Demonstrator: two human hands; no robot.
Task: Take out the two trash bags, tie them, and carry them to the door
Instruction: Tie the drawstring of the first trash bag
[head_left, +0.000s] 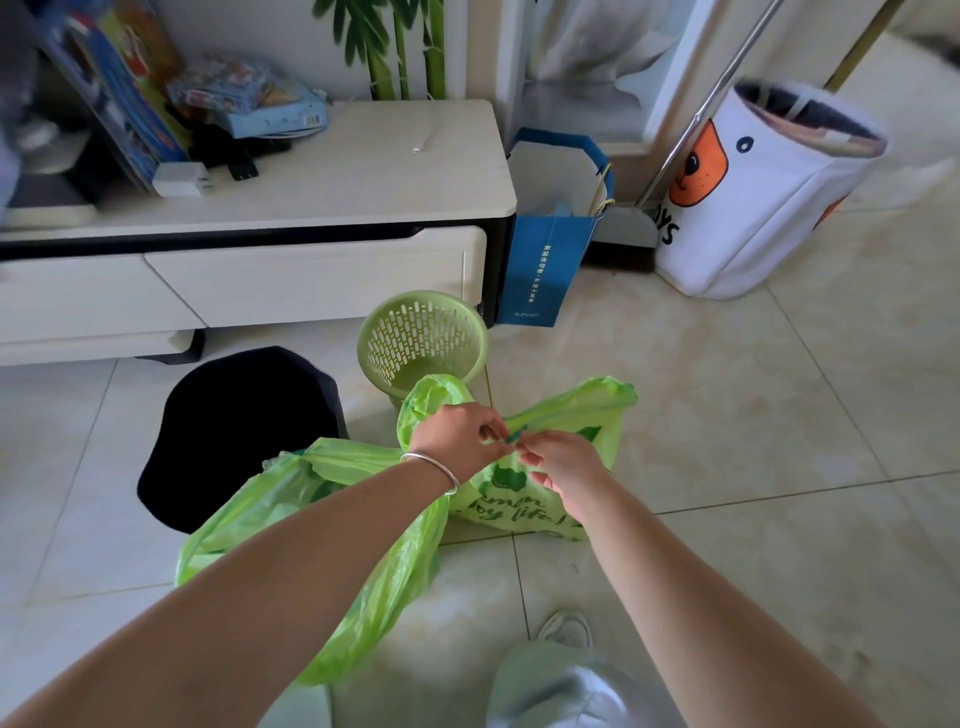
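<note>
A: What's hidden or unclear?

B: The exact pinch point. Both sets of fingertips meet at frame centre over a dark green strip of plastic, and whether a knot exists there cannot be told. The left forearm crosses and covers part of the near green bag (291, 519). Top-left items on the cabinet are blurred. A shoe and pale trouser leg are cut off at the bottom edge.

A: Hands?

B: Left hand (462, 434) (silver bangle on the wrist) has fingers curled, pinching bag plastic. Right hand (563, 462) likewise curled, pinching the same spot from the right side.

A: Bags relative to hands?

B: The printed green bag (524, 499) sits on the floor directly beneath and beyond both hands, its handle loops flaring up left and right of the pinch. The near green bag lies lower left of the hands, under the left arm.

A: Surroundings?

B: Beige tiled floor (779, 415). Green slotted bin (423, 338) just above the hands, black bin (239, 431) at its left. White low cabinet (311, 249) across the upper left, blue paper bag (550, 260) beside it, white dog-print hamper (753, 197) upper right.
</note>
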